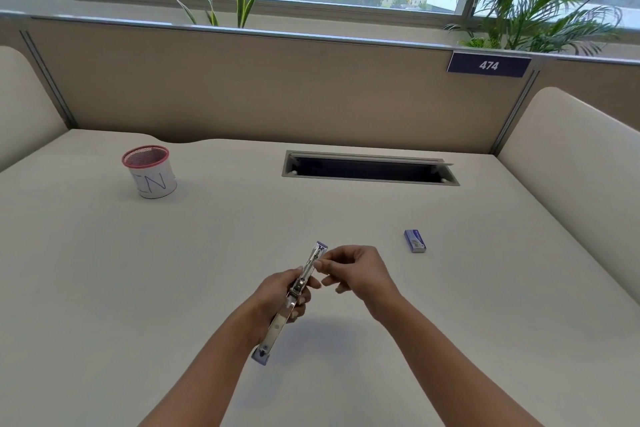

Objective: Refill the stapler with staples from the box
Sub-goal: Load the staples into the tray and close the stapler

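A metal stapler (294,291) with purple ends is swung fully open and held above the desk. My left hand (277,298) grips it around the hinge in the middle. My right hand (353,270) has its thumb and forefinger pinched against the far half of the stapler, near the staple channel; whether staples are between the fingers is too small to tell. The small blue staple box (414,241) lies on the desk to the right of my hands, apart from both.
A red mesh pen cup (149,172) wrapped in white paper stands at the far left of the white desk (138,288). A cable slot (369,170) with its flap open is set in the desk's far side. Beige partitions enclose the desk.
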